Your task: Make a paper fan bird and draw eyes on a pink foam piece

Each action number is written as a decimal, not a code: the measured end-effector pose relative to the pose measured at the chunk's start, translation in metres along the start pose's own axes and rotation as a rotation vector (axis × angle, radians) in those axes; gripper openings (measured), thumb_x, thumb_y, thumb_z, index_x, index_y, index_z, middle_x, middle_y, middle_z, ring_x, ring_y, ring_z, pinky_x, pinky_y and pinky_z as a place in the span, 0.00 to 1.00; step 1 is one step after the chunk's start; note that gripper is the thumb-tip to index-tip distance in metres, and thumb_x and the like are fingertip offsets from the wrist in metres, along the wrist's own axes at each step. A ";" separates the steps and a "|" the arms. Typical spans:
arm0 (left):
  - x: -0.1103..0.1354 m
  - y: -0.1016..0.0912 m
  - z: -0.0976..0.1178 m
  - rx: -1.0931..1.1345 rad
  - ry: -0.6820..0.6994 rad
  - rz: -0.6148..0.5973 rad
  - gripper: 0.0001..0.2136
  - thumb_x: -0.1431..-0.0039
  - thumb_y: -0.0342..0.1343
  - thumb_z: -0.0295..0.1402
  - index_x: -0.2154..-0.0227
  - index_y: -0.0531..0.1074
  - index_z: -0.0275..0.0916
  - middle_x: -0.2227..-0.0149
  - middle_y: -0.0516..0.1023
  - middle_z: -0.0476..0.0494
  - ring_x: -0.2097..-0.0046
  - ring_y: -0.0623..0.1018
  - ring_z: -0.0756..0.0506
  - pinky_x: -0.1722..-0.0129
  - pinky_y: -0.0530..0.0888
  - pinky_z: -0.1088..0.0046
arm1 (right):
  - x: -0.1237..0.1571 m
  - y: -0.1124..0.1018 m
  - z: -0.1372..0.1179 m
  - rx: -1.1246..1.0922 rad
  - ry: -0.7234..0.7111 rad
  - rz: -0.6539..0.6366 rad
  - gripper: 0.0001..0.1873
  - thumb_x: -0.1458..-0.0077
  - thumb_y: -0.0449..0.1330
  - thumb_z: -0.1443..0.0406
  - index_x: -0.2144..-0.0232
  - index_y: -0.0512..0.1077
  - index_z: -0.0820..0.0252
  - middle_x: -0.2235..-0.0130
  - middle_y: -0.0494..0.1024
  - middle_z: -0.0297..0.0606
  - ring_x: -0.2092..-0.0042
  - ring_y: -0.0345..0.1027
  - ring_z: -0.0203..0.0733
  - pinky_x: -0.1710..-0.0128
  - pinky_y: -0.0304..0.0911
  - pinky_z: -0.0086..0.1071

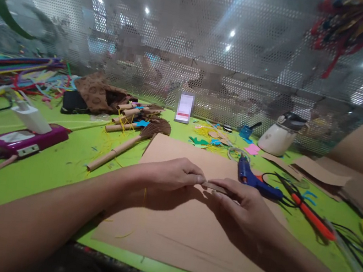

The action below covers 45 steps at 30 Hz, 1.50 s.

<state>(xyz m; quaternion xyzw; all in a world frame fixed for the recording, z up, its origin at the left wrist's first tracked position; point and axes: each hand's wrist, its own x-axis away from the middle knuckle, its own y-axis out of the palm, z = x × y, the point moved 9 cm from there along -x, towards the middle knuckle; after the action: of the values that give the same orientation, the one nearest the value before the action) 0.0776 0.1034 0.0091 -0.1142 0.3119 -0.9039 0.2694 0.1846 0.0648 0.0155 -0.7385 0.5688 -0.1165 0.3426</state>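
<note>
Above a large brown cardboard sheet (166, 226), both of my hands hold a narrow brown paper strip (215, 187). My left hand (178, 175) pinches its left end between thumb and fingers. On the other side, my right hand (246, 205) has its fingers closed over the strip's right part, hiding that end. Whether the strip is folded or rolled I cannot tell. Just beyond my right hand lies a blue glue gun (257, 182). Left of the sheet lies a small broom-shaped paper piece (119, 151) with a rolled handle and brown fringe.
Several similar paper brooms (132, 116) lie behind, near a brown cloth (99, 94). A purple power strip (27, 140) with a white plug is at left. At right are orange-handled scissors (314, 216), black cables and a white bottle (279, 136). A perforated metal panel (171, 27) stands behind.
</note>
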 end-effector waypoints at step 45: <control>0.004 -0.008 0.017 0.138 0.035 0.219 0.06 0.40 0.52 0.33 0.70 0.67 0.35 0.72 0.70 0.50 0.70 0.70 0.49 0.69 0.66 0.74 | 0.011 0.019 0.014 -1.002 0.358 0.164 0.11 0.50 0.66 0.60 0.71 0.74 0.63 0.78 0.74 0.35 0.76 0.71 0.38 0.73 0.68 0.35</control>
<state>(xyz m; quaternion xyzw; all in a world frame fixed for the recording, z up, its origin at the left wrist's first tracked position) 0.0774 0.0981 0.0272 -0.0451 0.2640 -0.8904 0.3681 0.1818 0.0574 -0.0094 -0.7332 0.6602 0.0723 -0.1460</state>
